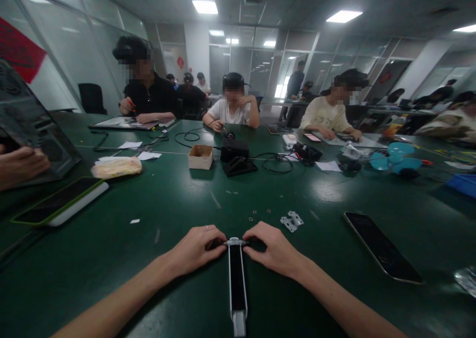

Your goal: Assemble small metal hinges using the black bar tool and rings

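A long, narrow device with a black face and silver edges (237, 278) lies on the green table, its far end pointing away from me. Across that far end runs a small metal crosspiece (234, 242). My left hand (195, 249) pinches the crosspiece's left end between thumb and fingers. At its right end, my right hand (271, 246) pinches in the same way. Beyond my right hand lie metal plates with holes (292, 221) and several tiny rings (255, 212).
A phone (383, 246) lies at the right, a green-edged device (61, 199) at the left. Farther back stand a small box (201, 157), a black device (234, 150) and blue fan blades (400, 149). People sit across the table (167, 194); another person's hand (24, 164) is at far left.
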Available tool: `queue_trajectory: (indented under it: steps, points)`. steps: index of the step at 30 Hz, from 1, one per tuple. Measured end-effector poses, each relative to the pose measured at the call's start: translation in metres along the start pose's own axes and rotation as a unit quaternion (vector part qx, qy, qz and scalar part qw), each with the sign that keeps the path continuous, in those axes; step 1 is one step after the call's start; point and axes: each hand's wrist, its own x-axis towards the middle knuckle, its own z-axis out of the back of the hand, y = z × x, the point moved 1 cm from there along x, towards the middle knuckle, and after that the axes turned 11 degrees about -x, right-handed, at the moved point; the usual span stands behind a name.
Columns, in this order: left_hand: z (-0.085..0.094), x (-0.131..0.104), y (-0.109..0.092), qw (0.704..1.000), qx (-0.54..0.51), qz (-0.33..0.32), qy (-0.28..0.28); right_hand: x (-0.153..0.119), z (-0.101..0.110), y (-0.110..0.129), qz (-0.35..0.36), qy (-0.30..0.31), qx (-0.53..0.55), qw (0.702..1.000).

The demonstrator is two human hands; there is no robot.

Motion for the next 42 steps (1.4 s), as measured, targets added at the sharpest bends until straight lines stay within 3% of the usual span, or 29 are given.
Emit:
queue_trajectory:
  steps: [42]
  points:
    - [0.0009,-0.0001,-0.0054,1.0,0.01,0.002,-0.005,0.0018,-0.0034,0.0033,0.014,-0.028,-0.022,0.999]
